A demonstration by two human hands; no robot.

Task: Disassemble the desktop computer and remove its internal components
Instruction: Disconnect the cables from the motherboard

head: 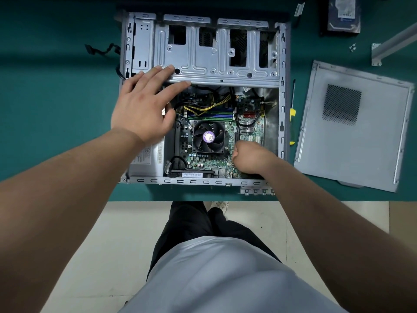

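The open desktop case (283,102) lies flat on the green table. A grey metal drive cage (214,50) spans its far half. Nearer lies the green motherboard (209,163), with a black CPU fan (208,137) and yellow and black cables (209,105). My left hand (144,102) rests flat with straight fingers on the cage's near left edge, above the power supply (146,159). My right hand (250,158) is curled low over the motherboard's right near corner. Whatever it may hold is hidden under the fingers.
The removed grey side panel (354,125) lies right of the case. A yellow and green screwdriver (292,114) lies between the two. A hard drive (344,14), several loose screws (352,47) and a metal bracket (392,45) sit at the far right. The table's edge runs below the case.
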